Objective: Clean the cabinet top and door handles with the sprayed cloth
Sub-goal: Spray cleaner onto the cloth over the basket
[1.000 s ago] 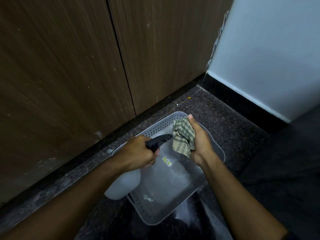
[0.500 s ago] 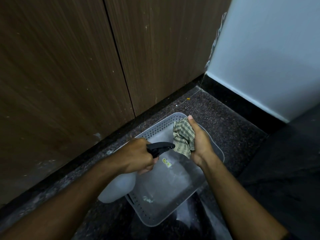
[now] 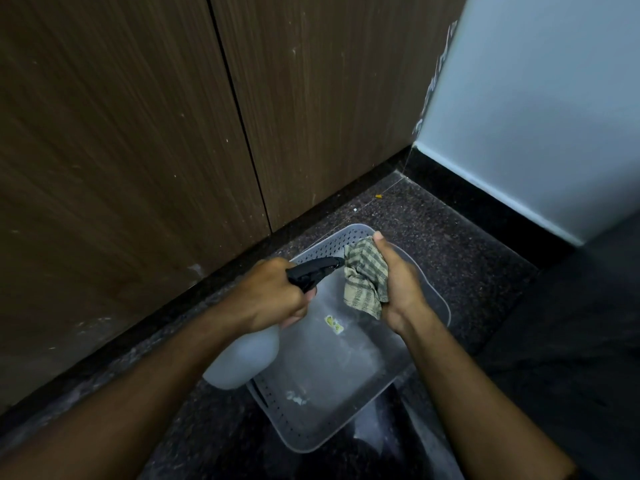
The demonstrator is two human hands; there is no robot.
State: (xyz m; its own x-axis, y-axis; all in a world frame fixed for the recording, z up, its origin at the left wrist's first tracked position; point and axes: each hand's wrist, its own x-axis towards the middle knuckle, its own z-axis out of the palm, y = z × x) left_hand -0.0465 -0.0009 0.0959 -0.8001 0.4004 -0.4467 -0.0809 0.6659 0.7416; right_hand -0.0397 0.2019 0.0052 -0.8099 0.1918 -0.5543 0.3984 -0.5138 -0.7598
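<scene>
My left hand (image 3: 273,292) grips the black trigger head of a translucent white spray bottle (image 3: 242,358), whose nozzle points right at a crumpled green checked cloth (image 3: 363,275). My right hand (image 3: 401,285) holds that cloth bunched up, thumb raised along its right side. The nozzle tip almost touches the cloth. Both hands hover over a grey perforated plastic basket (image 3: 433,306) on the dark speckled floor. Brown wooden cabinet doors (image 3: 138,133) fill the upper left; no handle or cabinet top is in view.
A pale blue wall (image 3: 540,109) with a black skirting (image 3: 485,209) closes the right side. A small yellow sticker (image 3: 333,323) lies on the basket's bottom. The dark granite floor (image 3: 433,223) runs between basket, cabinet and wall.
The bottle's nozzle has come closer to the cloth and risen slightly. My right hand keeps the cloth in about the same place over the basket.
</scene>
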